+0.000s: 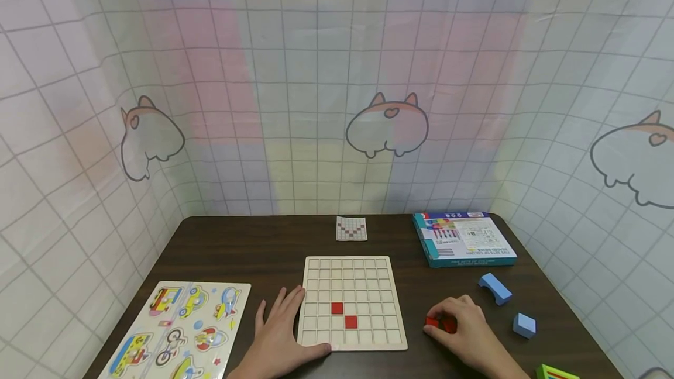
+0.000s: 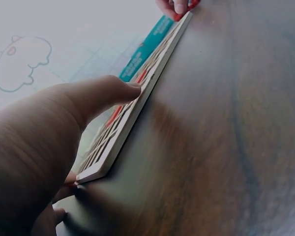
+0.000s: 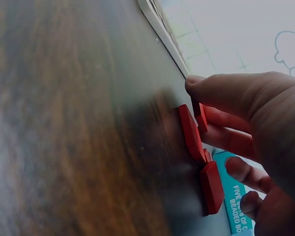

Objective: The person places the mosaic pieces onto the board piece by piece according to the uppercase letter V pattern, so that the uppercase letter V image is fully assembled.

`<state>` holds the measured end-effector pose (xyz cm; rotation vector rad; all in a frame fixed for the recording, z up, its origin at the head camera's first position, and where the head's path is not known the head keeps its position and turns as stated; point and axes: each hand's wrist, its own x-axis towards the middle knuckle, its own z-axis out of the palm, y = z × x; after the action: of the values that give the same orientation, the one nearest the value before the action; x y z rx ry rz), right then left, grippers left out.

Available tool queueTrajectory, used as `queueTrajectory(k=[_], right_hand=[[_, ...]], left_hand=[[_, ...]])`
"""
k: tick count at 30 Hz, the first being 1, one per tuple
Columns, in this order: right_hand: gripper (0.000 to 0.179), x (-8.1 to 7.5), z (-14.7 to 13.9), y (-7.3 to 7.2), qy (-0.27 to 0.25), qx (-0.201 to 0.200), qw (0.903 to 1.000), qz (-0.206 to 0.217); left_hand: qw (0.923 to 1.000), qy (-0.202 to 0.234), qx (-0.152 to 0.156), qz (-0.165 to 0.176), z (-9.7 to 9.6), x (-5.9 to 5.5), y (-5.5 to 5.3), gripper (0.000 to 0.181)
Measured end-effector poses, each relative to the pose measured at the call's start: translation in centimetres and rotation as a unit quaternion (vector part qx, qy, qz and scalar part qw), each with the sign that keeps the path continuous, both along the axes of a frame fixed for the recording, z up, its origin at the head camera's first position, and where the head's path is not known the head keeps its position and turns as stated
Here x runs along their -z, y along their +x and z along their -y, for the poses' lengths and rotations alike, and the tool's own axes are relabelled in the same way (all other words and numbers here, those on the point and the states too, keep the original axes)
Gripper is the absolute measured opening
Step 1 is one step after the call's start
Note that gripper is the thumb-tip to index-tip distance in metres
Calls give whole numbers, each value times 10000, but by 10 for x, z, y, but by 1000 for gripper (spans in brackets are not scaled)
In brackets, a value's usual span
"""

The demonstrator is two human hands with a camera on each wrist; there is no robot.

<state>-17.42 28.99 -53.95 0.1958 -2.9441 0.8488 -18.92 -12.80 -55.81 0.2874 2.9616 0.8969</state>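
Observation:
A pale wooden grid board lies on the table with two red square tiles in its cells, one tile up and left of the other tile. My left hand rests at its lower left corner, fingers straight along the left side and thumb on the near edge. Right of the board, my right hand pinches a red tile between thumb and fingers. More red tiles lie on the table under that hand, partly hidden by it in the head view.
A small pattern card lies beyond the board. Back right is a teal box, with a blue arch block and a blue cube nearer. A picture puzzle board covers the left; a green block shows at front right.

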Motion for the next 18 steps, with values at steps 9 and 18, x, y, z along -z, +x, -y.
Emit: queueTrajectory(k=[9,18], right_hand=[[20,-5,4,-2,19,-80,9999,-133],[20,-9,15,-7,-39,-355,9985,-413]], left_hand=[[10000,10,28,29,1,-2,0,138],[10000,28,18,-5,2,-2,1,138]])
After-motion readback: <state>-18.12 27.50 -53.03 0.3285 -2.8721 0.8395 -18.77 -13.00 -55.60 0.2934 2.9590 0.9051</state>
